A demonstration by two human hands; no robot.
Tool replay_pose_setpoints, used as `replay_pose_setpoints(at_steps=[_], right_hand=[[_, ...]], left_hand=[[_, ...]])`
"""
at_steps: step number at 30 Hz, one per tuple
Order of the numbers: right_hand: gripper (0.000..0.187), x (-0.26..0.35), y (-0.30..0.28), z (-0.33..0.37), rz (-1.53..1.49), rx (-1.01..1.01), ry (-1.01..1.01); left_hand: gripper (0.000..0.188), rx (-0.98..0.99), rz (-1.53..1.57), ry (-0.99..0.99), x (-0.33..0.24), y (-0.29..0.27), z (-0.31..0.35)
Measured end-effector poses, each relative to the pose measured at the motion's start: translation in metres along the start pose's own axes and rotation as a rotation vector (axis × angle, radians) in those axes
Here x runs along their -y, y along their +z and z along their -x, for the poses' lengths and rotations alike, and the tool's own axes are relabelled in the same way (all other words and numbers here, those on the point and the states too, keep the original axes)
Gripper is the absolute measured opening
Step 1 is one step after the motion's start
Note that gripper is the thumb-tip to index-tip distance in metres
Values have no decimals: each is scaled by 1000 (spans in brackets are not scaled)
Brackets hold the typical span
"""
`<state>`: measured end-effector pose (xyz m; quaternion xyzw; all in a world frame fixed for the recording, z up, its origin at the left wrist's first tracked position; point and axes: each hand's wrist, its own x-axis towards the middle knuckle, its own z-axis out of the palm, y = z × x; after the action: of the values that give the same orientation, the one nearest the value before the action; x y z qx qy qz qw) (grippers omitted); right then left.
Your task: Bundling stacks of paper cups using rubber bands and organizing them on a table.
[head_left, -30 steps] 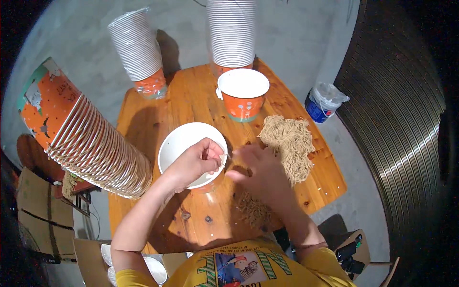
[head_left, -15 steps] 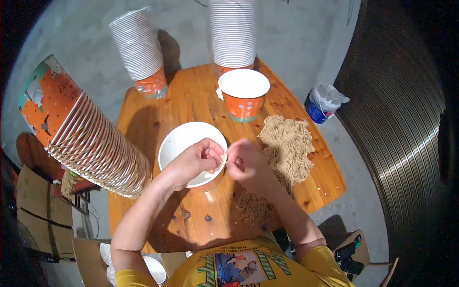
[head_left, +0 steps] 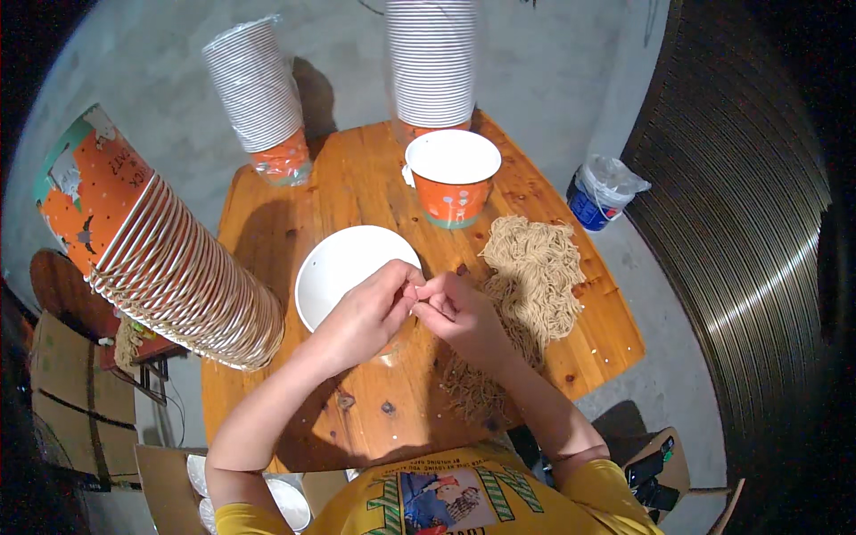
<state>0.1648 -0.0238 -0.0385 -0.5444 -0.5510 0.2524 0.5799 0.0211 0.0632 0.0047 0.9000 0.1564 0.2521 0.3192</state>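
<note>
Both my hands meet over the right-hand rim of a paper bucket [head_left: 343, 267], white inside and orange outside, which stands on the wooden table. My left hand [head_left: 379, 303] is closed in a pinch, its fingertips against those of my right hand [head_left: 456, 316], which is pinched too. Whatever lies between the fingertips is too small and hidden to name. A loose heap of tan twine [head_left: 539, 276] spreads on the table just right of my right hand, partly under that forearm.
A second orange bucket [head_left: 453, 198] stands farther back. Wrapped bucket stacks, one tilted [head_left: 254, 85] and one tall [head_left: 432, 67], rise at the rear. A leaning bucket stack [head_left: 187, 267] with twine round its rims fills the left. A blue pail [head_left: 596, 201] sits beyond the table [head_left: 374, 428].
My hands have drawn closer, fingertips now touching. The left wrist has turned and shifted slightly right, and the pale strand seen between the fingers before is now hidden.
</note>
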Motion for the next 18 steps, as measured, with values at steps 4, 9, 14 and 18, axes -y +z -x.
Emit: replay_pose_setpoints(at_steps=[4,9,14,18], right_hand=[[11,-5,-3,0,96,11,-3],[8,-3,-1,-1,41,16,19],[8,-6,3,0,11,-22,9],[9,-7,3,0,18,-18,4]], left_hand=[[21,84,60,-153,2,-9,0],[22,137,284,-330,17,-16,4],[17,238,496,-460,19,-11,2],[13,237,432,-450,15,-13,1]])
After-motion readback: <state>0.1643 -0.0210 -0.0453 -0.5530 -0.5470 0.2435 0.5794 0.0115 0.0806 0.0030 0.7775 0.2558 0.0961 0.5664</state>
